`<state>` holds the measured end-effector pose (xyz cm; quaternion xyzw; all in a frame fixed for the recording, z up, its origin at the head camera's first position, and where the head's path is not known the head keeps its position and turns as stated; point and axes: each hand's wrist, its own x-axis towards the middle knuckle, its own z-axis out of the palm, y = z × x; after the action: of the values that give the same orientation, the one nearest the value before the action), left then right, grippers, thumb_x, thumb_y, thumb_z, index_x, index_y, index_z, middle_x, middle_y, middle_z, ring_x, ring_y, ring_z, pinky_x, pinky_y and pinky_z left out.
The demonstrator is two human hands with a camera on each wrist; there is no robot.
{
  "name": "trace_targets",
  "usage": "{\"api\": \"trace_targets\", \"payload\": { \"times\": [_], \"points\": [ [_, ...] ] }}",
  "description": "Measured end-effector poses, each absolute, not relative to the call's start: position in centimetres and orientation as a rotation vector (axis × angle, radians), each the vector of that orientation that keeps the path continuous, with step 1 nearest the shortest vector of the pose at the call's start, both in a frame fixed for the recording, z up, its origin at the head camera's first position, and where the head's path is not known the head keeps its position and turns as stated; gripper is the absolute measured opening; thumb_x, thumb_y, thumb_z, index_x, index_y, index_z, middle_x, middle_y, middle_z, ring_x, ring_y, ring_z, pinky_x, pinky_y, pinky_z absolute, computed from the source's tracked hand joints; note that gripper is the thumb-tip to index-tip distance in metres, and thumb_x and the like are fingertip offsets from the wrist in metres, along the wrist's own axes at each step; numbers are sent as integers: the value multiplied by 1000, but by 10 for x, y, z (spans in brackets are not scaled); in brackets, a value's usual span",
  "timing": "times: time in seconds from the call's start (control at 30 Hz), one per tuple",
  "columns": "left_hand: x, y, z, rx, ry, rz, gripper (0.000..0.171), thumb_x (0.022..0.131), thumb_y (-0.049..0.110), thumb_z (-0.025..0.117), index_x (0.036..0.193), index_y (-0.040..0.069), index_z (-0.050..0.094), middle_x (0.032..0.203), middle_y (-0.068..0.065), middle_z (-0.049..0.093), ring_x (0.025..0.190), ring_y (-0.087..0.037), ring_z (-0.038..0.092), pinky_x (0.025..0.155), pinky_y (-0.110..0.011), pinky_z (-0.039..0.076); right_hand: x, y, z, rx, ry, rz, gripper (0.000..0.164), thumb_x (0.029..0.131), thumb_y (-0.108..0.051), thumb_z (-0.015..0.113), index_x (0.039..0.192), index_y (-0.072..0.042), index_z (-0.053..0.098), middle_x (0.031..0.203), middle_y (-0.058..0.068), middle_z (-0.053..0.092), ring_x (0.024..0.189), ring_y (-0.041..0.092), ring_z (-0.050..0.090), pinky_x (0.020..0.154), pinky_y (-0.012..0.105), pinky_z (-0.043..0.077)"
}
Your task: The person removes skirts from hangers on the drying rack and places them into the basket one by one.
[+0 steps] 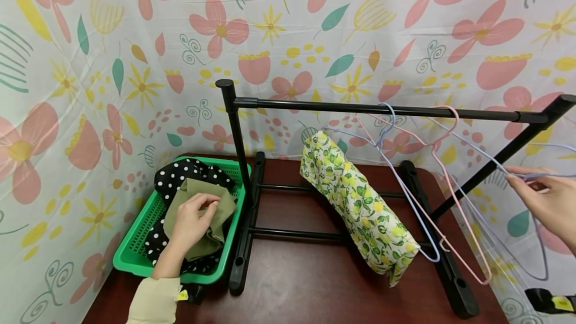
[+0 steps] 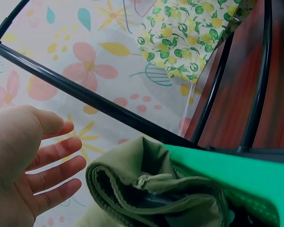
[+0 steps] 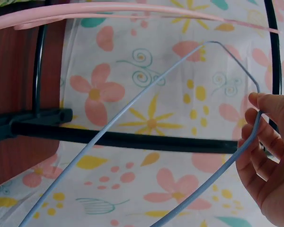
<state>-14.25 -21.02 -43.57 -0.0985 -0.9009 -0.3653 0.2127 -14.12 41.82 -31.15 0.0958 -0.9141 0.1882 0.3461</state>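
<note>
My left hand [image 1: 193, 221] hovers over a folded olive-green garment [image 1: 227, 206] in a green basket [image 1: 198, 278]. Seen from the left wrist, its fingers are loosely spread, apart from the cloth. Black cloth with white dots [image 1: 180, 170] lies under and around the garment. At the far right, my right hand [image 1: 546, 201] pinches a pale blue hanger [image 3: 201, 187] between thumb and fingers, at a bend in the wire. That hanger is partly cut off by the frame edge. A pink hanger [image 3: 109, 7] hangs close by on the rack.
A black garment rack [image 1: 315, 107] stands on the brown table [image 1: 288, 274], its left foot beside the basket. From its bar hangs a lemon-print cloth [image 1: 351, 194] on a blue hanger. A flower-print sheet [image 1: 270, 29] covers the walls.
</note>
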Motion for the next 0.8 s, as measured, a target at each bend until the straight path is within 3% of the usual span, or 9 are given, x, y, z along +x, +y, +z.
{"api": "trace_targets", "payload": {
  "times": [0.03, 0.13, 0.2, 0.3, 0.43, 0.6, 0.8],
  "points": [
    [-143, -209, -436, -275, -2494, -1016, 11, 89, 13, 61, 95, 11, 70, 86, 3, 63, 79, -14, 59, 66, -31, 52, -143, 416, -309, 242, -2398, 426, 21, 88, -4, 59, 93, 15, 65, 71, -11, 57, 59, -24, 25, 47, 8, 25],
    [-144, -205, -437, -272, -2480, -1017, 11, 89, 13, 62, 94, 11, 70, 85, 4, 63, 79, -12, 59, 69, -31, 50, -147, 408, -300, 210, -2481, 291, 28, 92, -15, 56, 94, 11, 66, 59, 15, 53, 48, -13, 25, 41, 18, 22],
    [-144, -203, -436, -272, -2475, -1023, 10, 88, 13, 62, 94, 12, 70, 86, 4, 63, 79, -11, 58, 69, -31, 50, -149, 404, -295, 197, -2538, 233, 32, 93, -21, 54, 94, 9, 67, 48, 7, 45, 41, 0, 24, 39, 24, 19],
    [-145, -199, -436, -266, -2474, -1036, 10, 88, 14, 62, 94, 12, 70, 87, 5, 64, 80, -10, 58, 70, -30, 49, -153, 397, -289, 221, -2574, 176, 32, 93, -22, 54, 87, 5, 69, 42, -2, 35, 38, 7, 21, 38, 26, 18],
    [-146, -194, -436, -266, -2461, -1058, 10, 88, 14, 62, 94, 13, 70, 88, 5, 64, 80, -10, 59, 69, -30, 50, -161, 389, -286, 308, -2520, 173, 27, 89, -17, 57, 76, 3, 70, 43, -4, 34, 39, 5, 21, 39, 25, 18],
    [-148, -187, -440, -274, -2441, -1108, 10, 88, 11, 62, 93, 14, 70, 89, 4, 64, 79, -10, 60, 68, -29, 51, -169, 383, -282, 309, -2527, 155, 37, 90, -22, 57, 56, -5, 59, 44, -4, 30, 39, 5, 20, 40, 26, 18],
    [-149, -177, -444, -255, -2471, -1189, 12, 89, 12, 61, 94, 19, 69, 90, 6, 64, 78, -8, 60, 66, -24, 50, -181, 376, -273, 283, -2582, 184, 35, 88, -20, 60, 59, 0, 60, 49, 9, 52, 39, 13, 38, 38, 30, 29]
  ]
}}
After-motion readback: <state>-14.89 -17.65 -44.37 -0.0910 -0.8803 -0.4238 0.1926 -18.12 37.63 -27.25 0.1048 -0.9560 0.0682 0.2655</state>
